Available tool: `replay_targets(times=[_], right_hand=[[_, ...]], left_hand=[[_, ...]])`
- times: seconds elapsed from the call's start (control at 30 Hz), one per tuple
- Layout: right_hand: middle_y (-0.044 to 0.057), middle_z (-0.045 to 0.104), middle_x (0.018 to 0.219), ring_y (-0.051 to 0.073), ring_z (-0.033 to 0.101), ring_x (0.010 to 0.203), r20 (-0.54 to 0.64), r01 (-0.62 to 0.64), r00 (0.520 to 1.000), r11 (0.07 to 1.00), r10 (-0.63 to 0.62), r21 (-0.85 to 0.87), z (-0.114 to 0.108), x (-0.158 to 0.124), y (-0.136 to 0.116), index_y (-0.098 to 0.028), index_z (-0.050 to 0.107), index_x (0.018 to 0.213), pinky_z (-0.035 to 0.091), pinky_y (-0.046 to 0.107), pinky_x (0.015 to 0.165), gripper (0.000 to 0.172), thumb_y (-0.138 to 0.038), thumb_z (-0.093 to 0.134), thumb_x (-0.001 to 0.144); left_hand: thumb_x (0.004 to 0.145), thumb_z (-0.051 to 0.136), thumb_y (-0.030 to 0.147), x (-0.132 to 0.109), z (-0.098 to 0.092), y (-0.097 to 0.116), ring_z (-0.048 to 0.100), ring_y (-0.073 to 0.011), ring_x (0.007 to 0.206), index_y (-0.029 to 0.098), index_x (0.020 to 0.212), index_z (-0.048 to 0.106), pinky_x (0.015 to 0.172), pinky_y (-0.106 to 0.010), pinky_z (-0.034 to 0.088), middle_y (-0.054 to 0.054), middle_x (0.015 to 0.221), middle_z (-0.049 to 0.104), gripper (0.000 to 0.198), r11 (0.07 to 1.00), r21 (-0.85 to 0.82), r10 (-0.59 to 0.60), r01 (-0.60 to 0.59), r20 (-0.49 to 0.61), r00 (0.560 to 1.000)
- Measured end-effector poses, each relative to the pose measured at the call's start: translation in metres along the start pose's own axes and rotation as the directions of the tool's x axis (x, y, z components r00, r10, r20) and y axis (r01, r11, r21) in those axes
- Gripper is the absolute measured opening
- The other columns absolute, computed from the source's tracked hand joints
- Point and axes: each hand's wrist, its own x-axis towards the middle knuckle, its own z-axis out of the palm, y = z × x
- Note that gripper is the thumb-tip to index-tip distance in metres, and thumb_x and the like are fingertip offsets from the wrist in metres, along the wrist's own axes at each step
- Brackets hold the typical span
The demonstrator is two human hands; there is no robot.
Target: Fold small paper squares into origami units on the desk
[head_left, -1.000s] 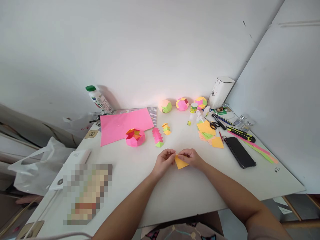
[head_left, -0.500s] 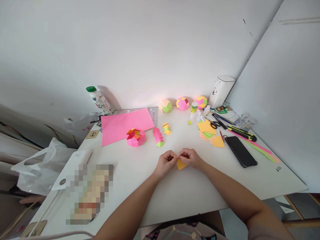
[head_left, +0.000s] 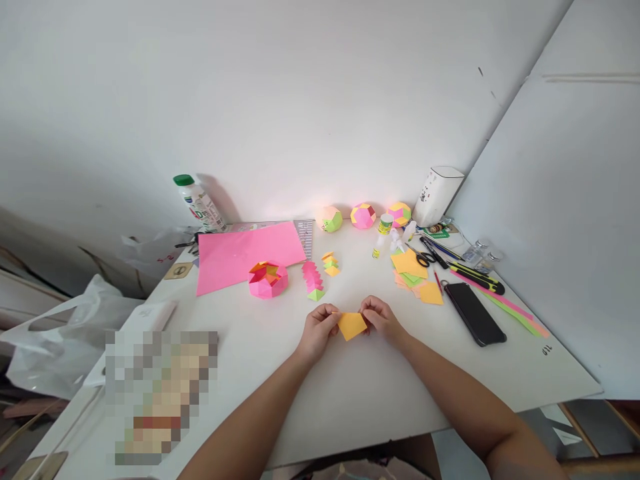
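Note:
An orange piece of paper [head_left: 353, 325], roughly five-sided with a point toward me, is held up between my hands over the front of the table. My left hand [head_left: 320, 329] pinches its left corner with thumb and fingers. At the right corner my right hand [head_left: 381, 319] has its fingers closed on the edge. Beyond my hands lie a row of folded pink pieces with a green end [head_left: 313, 280] and a small stack of orange and green folded pieces [head_left: 331, 263]. A pink faceted paper bowl [head_left: 269, 280], open at the top, sits farther left.
Orange and green paper squares [head_left: 411, 265], scissors [head_left: 425, 257] and a black phone [head_left: 475, 313] lie on the right. Three paper balls [head_left: 363, 216] stand against the wall. A pink sheet [head_left: 225, 257] and a leaning bottle [head_left: 200, 205] are at back left; a plastic bag [head_left: 45, 347] hangs left.
The orange paper now shows its broad face, where before my fingers covered its upper part. My hands have spread apart to its two side corners. The whole view has shifted slightly.

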Motion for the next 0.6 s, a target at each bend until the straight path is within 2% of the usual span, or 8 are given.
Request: replay_targets(times=[0.1,0.2,0.43,0.6], right_hand=[[-0.003,0.055,0.062,0.011,0.053,0.050,0.033,-0.012,0.999,1.000,0.012,-0.009,0.0003,0.0003,0.0009,-0.019,0.051,0.083,0.041,0.024,0.047,0.014,-0.030,0.057,0.077],[-0.002,0.055,0.064,0.010,0.052,0.053,0.065,-0.029,0.997,0.997,0.033,-0.067,0.0004,0.0006,0.0021,-0.017,0.055,0.077,0.041,0.024,0.049,0.018,-0.031,0.066,0.072],[-0.003,0.052,0.058,0.010,0.048,0.051,0.034,-0.036,0.999,0.997,0.038,-0.071,0.0002,0.0003,0.0016,-0.017,0.058,0.069,0.040,0.023,0.046,0.021,-0.035,0.069,0.070],[-0.003,0.053,0.056,0.010,0.049,0.047,0.021,-0.048,0.999,0.997,0.049,-0.061,-0.0001,0.0001,0.0000,-0.016,0.057,0.068,0.040,0.023,0.044,0.022,-0.035,0.069,0.070]], left_hand=[[0.066,0.066,0.032,0.0002,-0.0001,0.0002,0.034,-0.0057,0.042,0.017,0.064,0.051,0.048,-0.021,0.026,0.008,0.041,0.041,0.021,1.000,0.028,0.014,-0.014,0.008,1.000],[0.070,0.063,0.034,-0.0008,-0.0005,0.0000,0.035,-0.0063,0.043,0.016,0.065,0.053,0.048,-0.021,0.027,0.007,0.042,0.043,0.021,0.996,0.092,0.012,-0.016,0.043,0.999],[0.075,0.057,0.038,-0.0052,0.0015,0.0004,0.038,-0.0077,0.046,0.018,0.066,0.053,0.050,-0.021,0.030,0.006,0.045,0.044,0.023,0.982,0.186,0.018,-0.020,0.012,1.000],[0.076,0.057,0.039,-0.0052,0.0024,-0.0010,0.041,-0.0083,0.048,0.018,0.066,0.053,0.051,-0.021,0.034,0.005,0.047,0.046,0.024,0.983,0.179,0.039,-0.036,-0.016,0.999]])
